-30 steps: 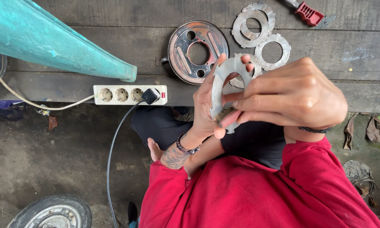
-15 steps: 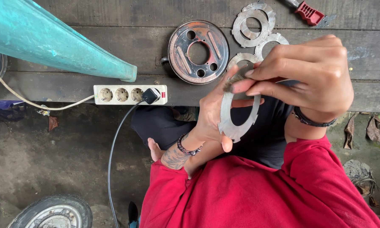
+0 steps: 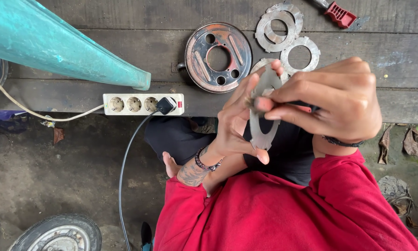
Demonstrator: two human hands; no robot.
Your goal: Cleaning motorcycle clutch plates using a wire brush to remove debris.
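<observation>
The left hand grasps a flat metal ring plate edge-on in front of the chest, above the near edge of the plank floor. The right hand pinches something small against the plate's face; what it is stays hidden by the fingers. Judging by this, the plate is mid-work. Three similar ring plates and a round drum plate lie untouched near the far edge.
</observation>
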